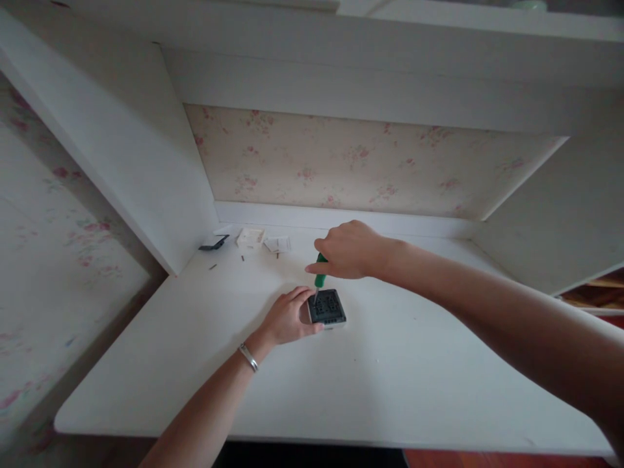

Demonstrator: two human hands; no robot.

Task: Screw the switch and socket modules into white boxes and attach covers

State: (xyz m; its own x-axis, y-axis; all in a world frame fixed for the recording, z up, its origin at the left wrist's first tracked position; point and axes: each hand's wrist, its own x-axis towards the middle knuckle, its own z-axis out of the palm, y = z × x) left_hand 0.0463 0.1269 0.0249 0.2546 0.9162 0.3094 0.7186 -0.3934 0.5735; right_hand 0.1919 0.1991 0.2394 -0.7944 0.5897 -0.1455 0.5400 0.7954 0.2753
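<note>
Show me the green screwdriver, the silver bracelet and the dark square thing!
Green screwdriver point(320, 280): head view, on its handle.
Silver bracelet point(248, 357): head view, on its band.
Dark square thing point(330, 307): head view, on its top face.

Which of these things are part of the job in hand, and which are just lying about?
In the job:
screwdriver, in the right hand
dark block, held by the left hand

Lying about, though perhaps related:
dark piece
two pale pieces
three small bits
</note>
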